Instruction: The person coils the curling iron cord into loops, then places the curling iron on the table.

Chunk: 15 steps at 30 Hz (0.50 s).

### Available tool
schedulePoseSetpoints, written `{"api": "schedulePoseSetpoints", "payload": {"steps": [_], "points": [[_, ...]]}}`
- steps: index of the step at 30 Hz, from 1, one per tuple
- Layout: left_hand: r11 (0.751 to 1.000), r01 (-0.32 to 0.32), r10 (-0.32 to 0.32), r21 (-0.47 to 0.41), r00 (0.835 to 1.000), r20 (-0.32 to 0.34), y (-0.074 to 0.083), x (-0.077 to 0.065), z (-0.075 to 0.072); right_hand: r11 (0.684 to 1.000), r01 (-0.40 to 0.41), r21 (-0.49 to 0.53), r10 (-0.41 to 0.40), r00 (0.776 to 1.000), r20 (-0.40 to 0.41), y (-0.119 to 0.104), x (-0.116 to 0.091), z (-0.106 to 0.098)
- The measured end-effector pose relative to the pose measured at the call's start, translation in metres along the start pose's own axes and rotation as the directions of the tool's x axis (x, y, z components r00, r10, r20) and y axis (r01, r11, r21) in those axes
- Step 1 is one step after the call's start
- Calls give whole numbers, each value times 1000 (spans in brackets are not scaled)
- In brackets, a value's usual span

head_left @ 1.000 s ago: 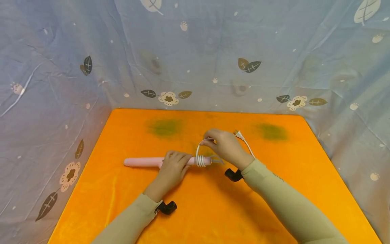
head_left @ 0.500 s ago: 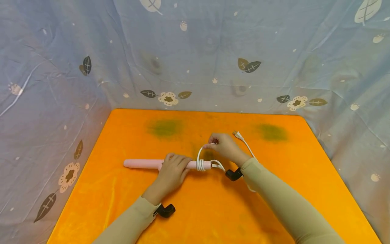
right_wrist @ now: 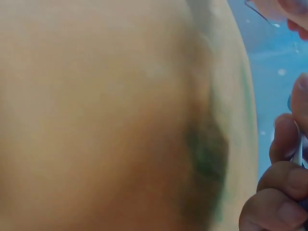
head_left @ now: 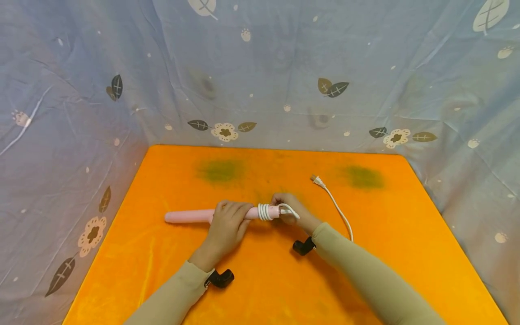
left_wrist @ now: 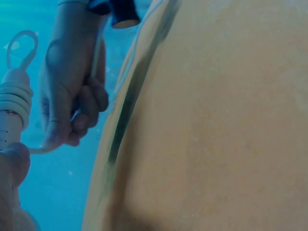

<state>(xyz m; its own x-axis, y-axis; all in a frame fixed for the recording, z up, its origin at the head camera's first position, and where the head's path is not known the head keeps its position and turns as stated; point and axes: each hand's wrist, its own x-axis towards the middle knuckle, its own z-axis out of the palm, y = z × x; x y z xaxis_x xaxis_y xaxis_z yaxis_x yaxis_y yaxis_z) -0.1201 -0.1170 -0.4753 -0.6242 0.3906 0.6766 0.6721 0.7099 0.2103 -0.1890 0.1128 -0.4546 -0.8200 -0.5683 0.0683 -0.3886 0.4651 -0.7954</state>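
A pink curling iron lies across the middle in the head view, barrel pointing left. My left hand grips it around its handle. Several turns of white power cord wrap the handle's right end, and a short loop of cord comes out of its tip. Just beyond that tip, my right hand pinches the cord low behind the handle. The left wrist view shows the right hand with a stretch of cord running from its fingertips toward the handle. In the right wrist view, curled fingers hold the cord.
The cord's two-pin plug lies on the orange table cover, its free length curving under the right forearm. Black wrist mounts stick out from both sleeves. A blue-grey patterned curtain hangs around the back and sides.
My right hand has come down from above the handle to behind its end, drawing the cord round into a tighter turn. My left hand keeps its grip on the curling iron.
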Motion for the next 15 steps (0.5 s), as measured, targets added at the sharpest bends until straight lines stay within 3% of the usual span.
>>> {"api": "schedulePoseSetpoints", "payload": {"steps": [2,5,7,10,14,15], "points": [[1000,17,-17,-6,1000,0,-1,1,0,994,100,-34,-101,995,-23,3,-2,5],[999,51,-51,-11,999,3,-3,3,1,987,154,-32,-156,987,-49,5,-3,10],[998,68,-69,-15,998,-6,-3,5,1,992,121,-40,-123,991,-56,5,-2,13],[996,90,-91,-23,996,-24,-3,10,2,996,-35,-82,28,996,-82,2,-5,18],[994,101,-102,-26,994,-39,-4,13,2,986,-69,-153,53,993,-106,-4,-10,25],[994,105,-106,-24,994,-40,-5,14,2,985,-42,-165,26,995,-101,-5,-11,26]]}}
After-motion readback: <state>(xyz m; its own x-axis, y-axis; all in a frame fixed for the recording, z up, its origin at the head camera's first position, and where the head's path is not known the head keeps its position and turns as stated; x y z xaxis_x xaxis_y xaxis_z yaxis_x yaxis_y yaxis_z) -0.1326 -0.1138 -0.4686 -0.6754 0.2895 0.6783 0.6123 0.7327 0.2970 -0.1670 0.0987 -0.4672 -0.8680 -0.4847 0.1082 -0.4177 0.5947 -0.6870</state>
